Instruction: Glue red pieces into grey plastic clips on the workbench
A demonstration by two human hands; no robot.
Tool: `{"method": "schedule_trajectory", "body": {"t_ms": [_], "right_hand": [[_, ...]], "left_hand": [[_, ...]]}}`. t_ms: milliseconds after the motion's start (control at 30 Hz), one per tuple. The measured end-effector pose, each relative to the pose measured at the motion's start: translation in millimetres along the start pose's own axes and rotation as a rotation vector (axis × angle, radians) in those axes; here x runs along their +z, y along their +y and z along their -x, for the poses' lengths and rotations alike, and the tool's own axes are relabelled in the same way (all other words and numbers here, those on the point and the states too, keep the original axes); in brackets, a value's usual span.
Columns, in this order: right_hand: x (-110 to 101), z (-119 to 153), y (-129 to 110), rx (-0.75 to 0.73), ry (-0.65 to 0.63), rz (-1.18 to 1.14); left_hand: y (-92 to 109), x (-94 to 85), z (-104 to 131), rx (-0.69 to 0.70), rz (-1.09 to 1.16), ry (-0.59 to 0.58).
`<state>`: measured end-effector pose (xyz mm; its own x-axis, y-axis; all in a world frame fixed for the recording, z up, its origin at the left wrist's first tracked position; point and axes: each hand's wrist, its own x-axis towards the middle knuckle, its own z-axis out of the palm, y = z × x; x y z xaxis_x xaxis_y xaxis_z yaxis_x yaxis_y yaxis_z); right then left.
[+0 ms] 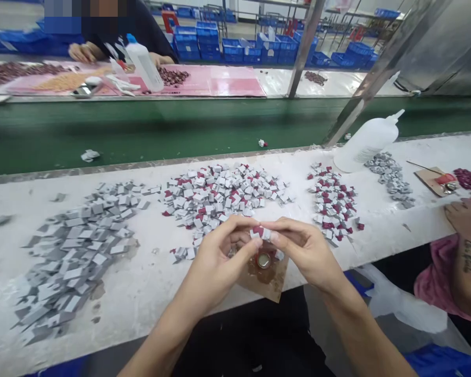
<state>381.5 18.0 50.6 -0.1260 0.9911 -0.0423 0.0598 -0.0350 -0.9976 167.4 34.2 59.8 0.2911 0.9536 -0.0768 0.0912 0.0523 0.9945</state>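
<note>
Between the fingertips of my left hand point(230, 251) and my right hand point(304, 248) is a small white-and-dark-red plastic piece point(260, 232). Both hands pinch it, one from each side. Just under it, a small round metal cap point(264, 260) rests on a brown cardboard square point(272, 285) at the table's near edge. Behind my hands spreads a heap of white, grey and dark-red pieces point(220, 191). A smaller pile of similar pieces point(333, 204) lies to the right, and a heap of plain grey pieces point(74, 246) to the left.
A white squeeze bottle point(367, 144) leans at the back right beside grey parts point(392, 178). At the far right is a co-worker's arm point(469, 256). Beyond the green conveyor belt point(204, 125), another person sits behind a clear bottle point(145, 65). A slanting metal post point(349, 112) rises by the belt.
</note>
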Motion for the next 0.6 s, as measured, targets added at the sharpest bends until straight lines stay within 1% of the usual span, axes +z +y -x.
{"method": "schedule_trajectory", "body": {"t_ms": [67,100,167,267,333,367,400,467,533,600], "right_hand": [[-4.5,-35.7,-7.0,0.003,0.035,0.228],[-7.8,-59.1,-9.3,0.002,0.080,0.323],[-13.5,-114.8,-10.3,-0.003,0.196,0.426],[-13.1,-203.2,-3.7,0.006,0.318,0.537],[-7.3,-250.1,3.2,0.017,0.342,0.606],[-3.8,-267.7,6.7,0.024,0.340,0.637],[-0.5,-281.3,10.0,0.033,0.332,0.664],[4.8,-298.5,14.9,0.052,0.302,0.709],[7.4,-306.2,17.1,0.061,0.274,0.732],[7.0,-306.9,16.4,0.054,0.270,0.731]], "left_hand": [[4.6,-14.0,-16.0,0.027,-0.091,0.068],[6.6,-21.5,-26.6,0.042,-0.147,0.120],[9.8,-37.4,-53.6,0.060,-0.255,0.225],[13.0,-60.8,-106.2,0.047,-0.399,0.328],[13.9,-72.9,-144.4,0.014,-0.492,0.357],[13.7,-77.3,-163.0,-0.010,-0.536,0.363],[13.0,-80.6,-180.6,-0.039,-0.576,0.363],[9.8,-84.8,-212.0,-0.102,-0.646,0.348],[3.9,-87.3,-237.6,-0.163,-0.702,0.313],[-3.7,-89.3,-257.6,-0.215,-0.743,0.269]]}}
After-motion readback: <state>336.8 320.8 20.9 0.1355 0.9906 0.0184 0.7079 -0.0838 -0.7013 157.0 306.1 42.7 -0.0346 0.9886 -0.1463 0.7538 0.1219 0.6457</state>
